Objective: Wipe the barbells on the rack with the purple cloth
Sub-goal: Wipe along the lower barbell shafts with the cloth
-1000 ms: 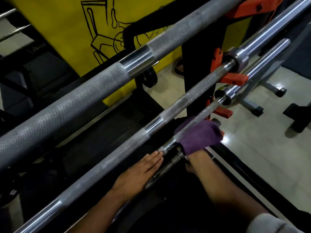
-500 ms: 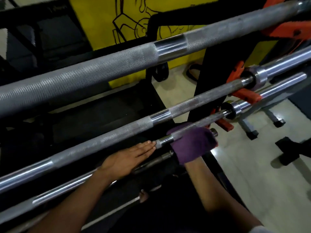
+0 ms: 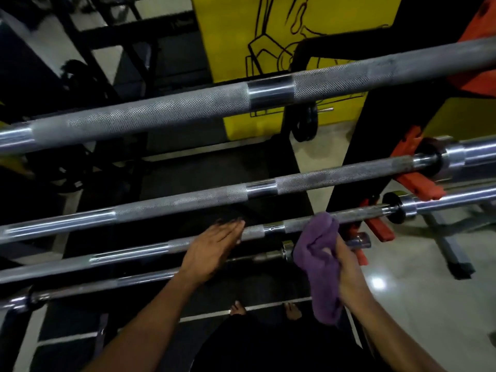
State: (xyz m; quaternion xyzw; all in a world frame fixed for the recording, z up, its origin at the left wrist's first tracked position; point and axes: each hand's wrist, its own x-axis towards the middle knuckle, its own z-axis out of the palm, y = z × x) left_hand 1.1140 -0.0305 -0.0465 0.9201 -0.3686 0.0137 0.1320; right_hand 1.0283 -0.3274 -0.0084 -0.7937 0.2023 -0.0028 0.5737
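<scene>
Several steel barbells lie across the rack, one above the other: a thick top barbell (image 3: pixel 188 108), a middle barbell (image 3: pixel 188 200), a third barbell (image 3: pixel 139 251) and a lowest short bar (image 3: pixel 94 287). My left hand (image 3: pixel 212 251) rests flat, fingers straight, on the third barbell. My right hand (image 3: pixel 346 267) grips the purple cloth (image 3: pixel 319 253), whose top edge touches the third barbell to the right of the left hand. Most of the cloth hangs down in front of the lowest bar's end.
The black rack upright (image 3: pixel 359 146) with orange hooks (image 3: pixel 418 181) stands at the right. A yellow wall panel (image 3: pixel 230 36) is behind. Light tiled floor (image 3: pixel 402 304) lies to the right, with a bench leg (image 3: pixel 453 253). My bare feet (image 3: pixel 237 308) show below.
The view has swung so the bars lie nearly level. My right hand has loosened from wrapping the third barbell; the cloth now hangs down, only its top at the bar. The left hand stays put.
</scene>
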